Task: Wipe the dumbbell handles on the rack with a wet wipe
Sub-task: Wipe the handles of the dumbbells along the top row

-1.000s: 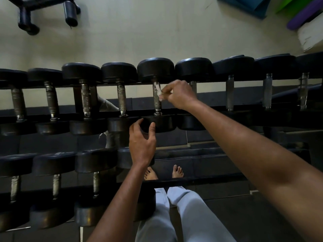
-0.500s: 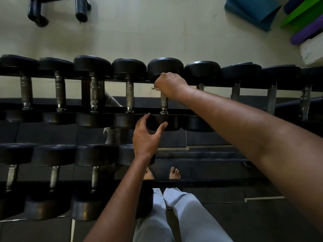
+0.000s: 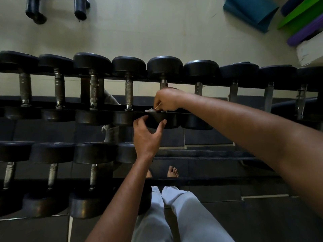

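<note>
Black rubber dumbbells are sitting in two rows on a dark rack (image 3: 201, 155), one row across the middle of the frame and one across the lower left. The right hand (image 3: 167, 100), reaching in from the right edge, is curling its fingers around a white wet wipe (image 3: 150, 110) and the metal handle of the fifth dumbbell (image 3: 163, 67) from the left in the upper row. Half a second ago this hand was gripping high on the handle, just under the far head; it has now slid down to the near end, where a scrap of wipe is peeking out to the left of the fingers. Most of the handle is hidden by the hand. The left hand (image 3: 146, 137), coming up from the bottom centre, is staying where it was, thumb and fingers spread wide and touching the near head of that same dumbbell. Pale trousers (image 3: 174, 215) and a bare foot (image 3: 172, 171) are showing below. Blue, green and purple mats (image 3: 297, 18) are lying at the upper right on the pale floor (image 3: 139, 32).
</note>
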